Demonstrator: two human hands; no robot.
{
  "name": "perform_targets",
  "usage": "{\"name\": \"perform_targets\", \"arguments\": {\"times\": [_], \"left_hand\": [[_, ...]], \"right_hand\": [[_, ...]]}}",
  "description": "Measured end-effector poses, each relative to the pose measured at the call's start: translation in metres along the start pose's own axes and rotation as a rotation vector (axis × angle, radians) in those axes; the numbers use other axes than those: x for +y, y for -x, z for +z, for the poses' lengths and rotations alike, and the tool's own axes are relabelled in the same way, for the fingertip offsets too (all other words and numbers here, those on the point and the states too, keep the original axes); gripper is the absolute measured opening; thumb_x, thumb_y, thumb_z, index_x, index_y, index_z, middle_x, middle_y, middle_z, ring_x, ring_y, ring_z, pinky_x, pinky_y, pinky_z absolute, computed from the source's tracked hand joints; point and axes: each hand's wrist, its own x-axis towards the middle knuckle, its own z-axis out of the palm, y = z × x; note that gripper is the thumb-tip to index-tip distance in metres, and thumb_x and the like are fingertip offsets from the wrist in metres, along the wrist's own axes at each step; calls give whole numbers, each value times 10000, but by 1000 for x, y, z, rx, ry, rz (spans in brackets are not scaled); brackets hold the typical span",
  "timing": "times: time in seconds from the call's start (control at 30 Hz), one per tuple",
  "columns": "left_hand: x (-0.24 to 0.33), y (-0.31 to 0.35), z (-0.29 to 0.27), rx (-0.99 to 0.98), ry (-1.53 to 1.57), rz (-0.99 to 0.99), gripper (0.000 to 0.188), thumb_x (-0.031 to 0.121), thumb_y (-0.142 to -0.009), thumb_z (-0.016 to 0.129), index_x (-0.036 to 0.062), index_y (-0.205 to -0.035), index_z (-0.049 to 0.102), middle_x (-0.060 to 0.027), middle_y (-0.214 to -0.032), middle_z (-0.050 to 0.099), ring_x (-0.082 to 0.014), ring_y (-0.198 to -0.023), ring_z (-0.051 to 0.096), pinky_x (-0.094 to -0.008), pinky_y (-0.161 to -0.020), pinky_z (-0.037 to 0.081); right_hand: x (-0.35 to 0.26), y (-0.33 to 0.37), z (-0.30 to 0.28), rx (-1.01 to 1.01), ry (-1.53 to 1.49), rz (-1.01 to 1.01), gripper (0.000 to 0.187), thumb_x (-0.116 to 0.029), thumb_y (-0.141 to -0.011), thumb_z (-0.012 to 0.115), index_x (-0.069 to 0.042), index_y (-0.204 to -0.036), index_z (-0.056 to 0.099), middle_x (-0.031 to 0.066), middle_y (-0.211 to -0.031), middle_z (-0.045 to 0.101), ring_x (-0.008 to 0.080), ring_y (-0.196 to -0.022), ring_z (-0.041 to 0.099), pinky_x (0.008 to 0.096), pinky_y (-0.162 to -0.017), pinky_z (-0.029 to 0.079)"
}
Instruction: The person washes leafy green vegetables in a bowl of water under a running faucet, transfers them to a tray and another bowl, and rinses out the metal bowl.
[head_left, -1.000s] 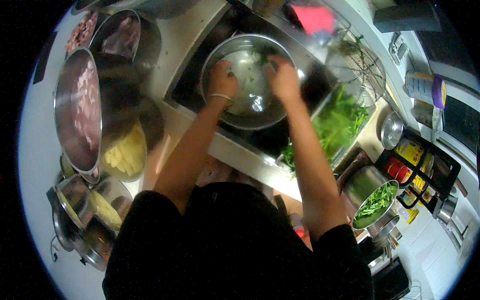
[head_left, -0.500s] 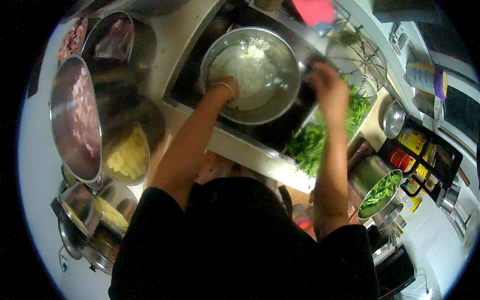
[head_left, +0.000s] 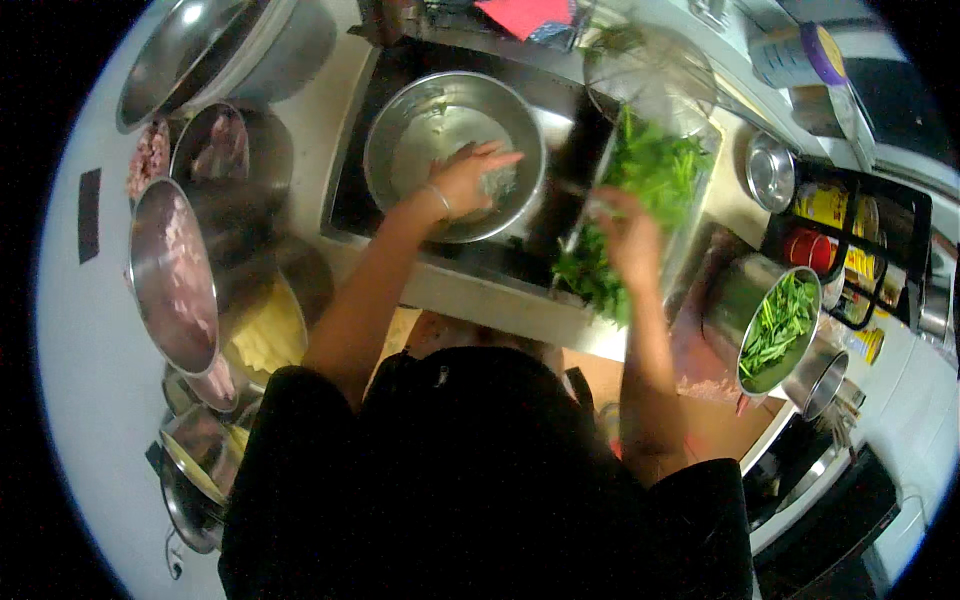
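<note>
A large round metal bowl (head_left: 404, 222) of water sits in the sink (head_left: 350, 205). Over its water I hold my left hand (head_left: 468, 180), a thin bracelet at the wrist, fingers spread and nothing seen in them. Some drops or splashes show by the fingertips. To the right, my right hand (head_left: 630, 240) is at a heap of leafy greens (head_left: 655, 165) piled along the sink's right side. That hand is smeared by motion, so whether its fingers grip any stems is unclear. Part of the heap is blurred too.
At left stand a metal pot of cut meat (head_left: 185, 250) and one of peeled yellow pieces (head_left: 268, 335). A wire strainer (head_left: 650, 75) lies behind the greens. On the right are a pot of cut greens (head_left: 778, 325), a small metal bowl (head_left: 770, 172) and a black rack (head_left: 860, 240).
My left hand has risen from the water and opened out toward the right. My right hand has come lower, from the sink's far right edge onto the greens. The whole view has shifted.
</note>
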Motion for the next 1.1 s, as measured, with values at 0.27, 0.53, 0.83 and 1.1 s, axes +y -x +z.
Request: {"name": "perform_targets", "arguments": {"times": [0.27,0.53,0.83,1.1], "left_hand": [[-12,-14,-60,264,163,-403,283,254,-802,593,78,-1023,585,-117,-1116,566,-284,-1000,549,-358,-852,434],[-146,80,-51,173,91,-795,342,351,-731,628,29,-847,623,-109,-704,616,-228,-669,594,-334,-602,446],[-133,54,-90,118,655,-746,52,104,-724,583,65,-715,550,-51,-619,537,-141,-576,494,-291,-539,409],[-75,36,-129,235,-27,-416,118,29,-641,584,70,-676,479,-89,-609,502,-243,-589,506,-335,-555,401]], "right_hand": [[-8,18,78,-99,-232,256,365,-270,-769,634,8,-998,574,209,-934,607,344,-838,594,383,-745,462],[5,-16,147,-89,-369,293,377,-267,-676,699,30,-880,588,230,-856,611,374,-790,599,420,-702,475],[-89,-2,91,-41,-483,487,240,-111,-666,626,30,-858,600,198,-767,627,314,-722,630,397,-622,503],[-70,14,91,9,-907,636,210,-48,-757,541,72,-927,572,168,-863,620,227,-640,628,287,-455,545]]}}
